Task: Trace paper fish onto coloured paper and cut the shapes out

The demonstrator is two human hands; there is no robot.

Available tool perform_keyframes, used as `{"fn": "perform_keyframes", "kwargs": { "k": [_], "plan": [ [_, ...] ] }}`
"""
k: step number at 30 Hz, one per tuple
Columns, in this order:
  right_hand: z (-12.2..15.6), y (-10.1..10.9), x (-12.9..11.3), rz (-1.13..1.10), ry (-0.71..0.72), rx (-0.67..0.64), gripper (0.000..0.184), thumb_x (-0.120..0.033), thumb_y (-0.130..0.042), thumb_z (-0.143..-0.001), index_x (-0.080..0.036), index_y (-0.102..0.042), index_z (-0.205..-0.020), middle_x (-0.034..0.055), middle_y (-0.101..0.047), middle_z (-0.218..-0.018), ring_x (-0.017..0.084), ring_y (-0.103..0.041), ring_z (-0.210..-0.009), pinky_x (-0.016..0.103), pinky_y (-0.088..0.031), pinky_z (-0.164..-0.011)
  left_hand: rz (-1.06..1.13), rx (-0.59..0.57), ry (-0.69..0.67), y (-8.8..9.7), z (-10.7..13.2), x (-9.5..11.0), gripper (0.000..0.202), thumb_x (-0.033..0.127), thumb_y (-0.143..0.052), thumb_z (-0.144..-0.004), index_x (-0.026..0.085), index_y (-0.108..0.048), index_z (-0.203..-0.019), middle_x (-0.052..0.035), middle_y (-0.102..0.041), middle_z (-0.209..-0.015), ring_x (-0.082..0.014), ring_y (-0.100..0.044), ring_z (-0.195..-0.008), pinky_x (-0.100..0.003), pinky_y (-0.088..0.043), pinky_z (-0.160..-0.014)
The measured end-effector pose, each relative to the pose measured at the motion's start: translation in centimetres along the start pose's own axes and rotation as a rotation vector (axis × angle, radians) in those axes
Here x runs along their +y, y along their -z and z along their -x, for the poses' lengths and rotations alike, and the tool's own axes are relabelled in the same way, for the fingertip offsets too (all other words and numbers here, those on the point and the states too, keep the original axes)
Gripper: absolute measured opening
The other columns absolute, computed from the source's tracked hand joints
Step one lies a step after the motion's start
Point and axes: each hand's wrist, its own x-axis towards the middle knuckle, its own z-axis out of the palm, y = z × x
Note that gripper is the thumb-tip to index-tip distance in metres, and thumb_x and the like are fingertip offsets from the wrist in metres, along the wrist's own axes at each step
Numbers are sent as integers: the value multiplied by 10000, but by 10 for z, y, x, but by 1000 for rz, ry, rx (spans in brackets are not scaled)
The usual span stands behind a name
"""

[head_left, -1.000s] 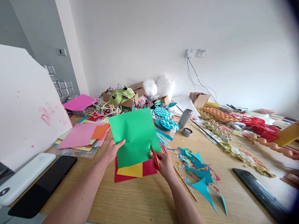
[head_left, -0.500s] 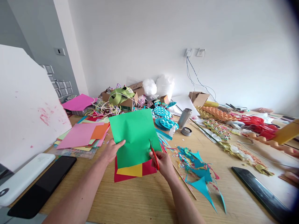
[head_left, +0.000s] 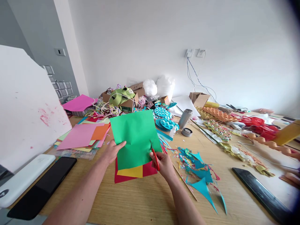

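My left hand grips the left edge of a green sheet of paper, thumb on its face and fingers behind. My right hand is closed around red-handled scissors, whose dark blades lie against the sheet near its right edge. The green sheet is held up above the table, tilted toward me. Beneath it lie a yellow piece of paper and a red sheet, both partly hidden. Whether the blades have cut into the green sheet is hard to tell.
Coloured paper is stacked at the left, beyond a black phone and a white device. Blue paper scraps and a thin stick lie to the right. A metal flask stands farther back. Another person's hand shows at the right edge.
Almost nothing differs. The green sheet has shifted very slightly, while both hands and the scissors stay in nearly the same place.
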Motion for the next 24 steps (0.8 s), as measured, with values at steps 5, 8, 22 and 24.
{"fn": "perform_keyframes", "kwargs": {
  "k": [5,8,22,24],
  "plan": [
    [0,0,1,-18,-20,7,554,-702,-579,-690,-178,-515,-522,16,-560,-424,81,-423,-354,202,-273,-374,14,-11,47,-2,1,2,537,400,-805,-611,152,-670,-1069,-112,-700,-1084,-329,-621,-1052,-468,-467,-932],
    [0,0,2,-22,-27,15,552,-701,-588,-682,-179,-511,-516,13,-551,-412,78,-412,-350,203,-270,-370,15,-5,49,-2,1,1,533,402,-804,-610,151,-670,-1061,-112,-703,-1075,-327,-625,-1044,-463,-475,-920],
    [0,0,1,52,-46,-24,581,-709,-538,-718,-167,-537,-507,37,-584,-441,75,-412,-355,204,-279,-378,-9,19,38,-1,-1,0,515,408,-809,-592,148,-684,-1019,-111,-713,-1043,-312,-638,-1014,-447,-469,-926],
    [0,0,1,69,-47,-26,590,-714,-528,-720,-164,-543,-507,36,-579,-438,75,-411,-357,205,-280,-381,-22,25,40,-1,0,1,500,416,-810,-586,151,-693,-993,-113,-714,-1040,-321,-632,-1026,-451,-469,-925]
  ]
}}
